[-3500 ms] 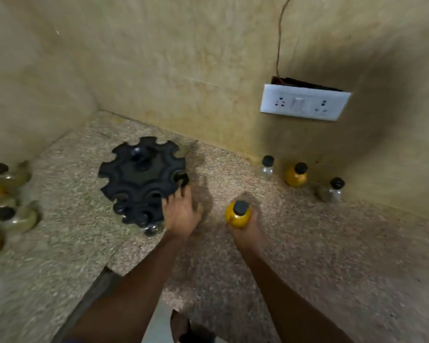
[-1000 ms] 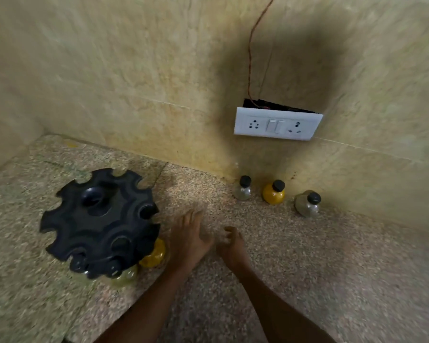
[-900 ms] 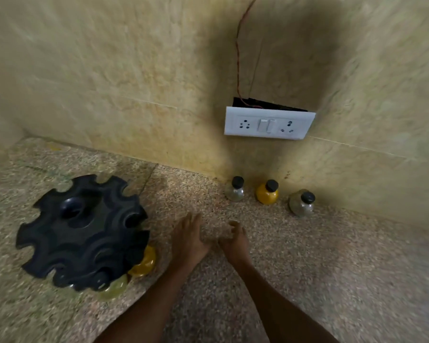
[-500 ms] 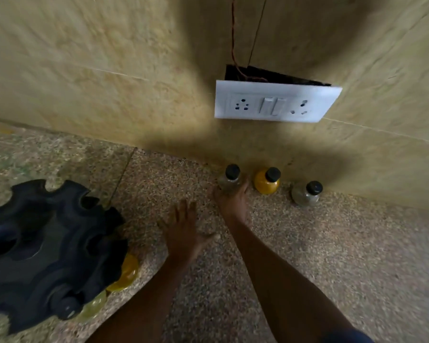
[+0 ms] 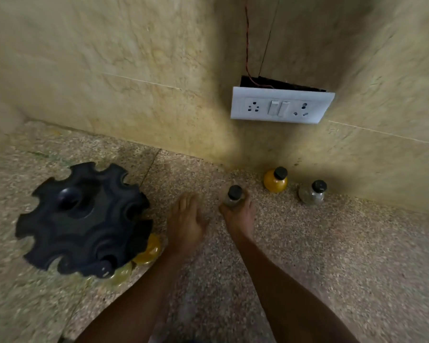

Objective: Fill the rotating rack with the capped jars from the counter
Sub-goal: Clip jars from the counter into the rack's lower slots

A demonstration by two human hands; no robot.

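Observation:
A black rotating rack [image 5: 84, 219] with notched slots stands on the speckled counter [image 5: 332, 256] at the left. Two jars hang under its near right edge, a yellow one [image 5: 148, 250] and a pale one [image 5: 120, 277]. My right hand [image 5: 239, 215] is shut on a clear jar with a black cap [image 5: 234, 198], held a little out from the wall. My left hand [image 5: 187, 220] lies flat and open between the rack and that jar, holding nothing. A yellow capped jar [image 5: 275, 181] and a clear capped jar [image 5: 312, 193] stand by the wall.
A tiled wall rises straight behind the jars. A white switch and socket plate [image 5: 280, 105] hangs on it above them, with a thin wire [image 5: 247, 45] running up from it.
My right hand reached the clear jar by the wall, closed on it and drew it back toward me. My left hand stayed flat beside the rack. The view shifted left.

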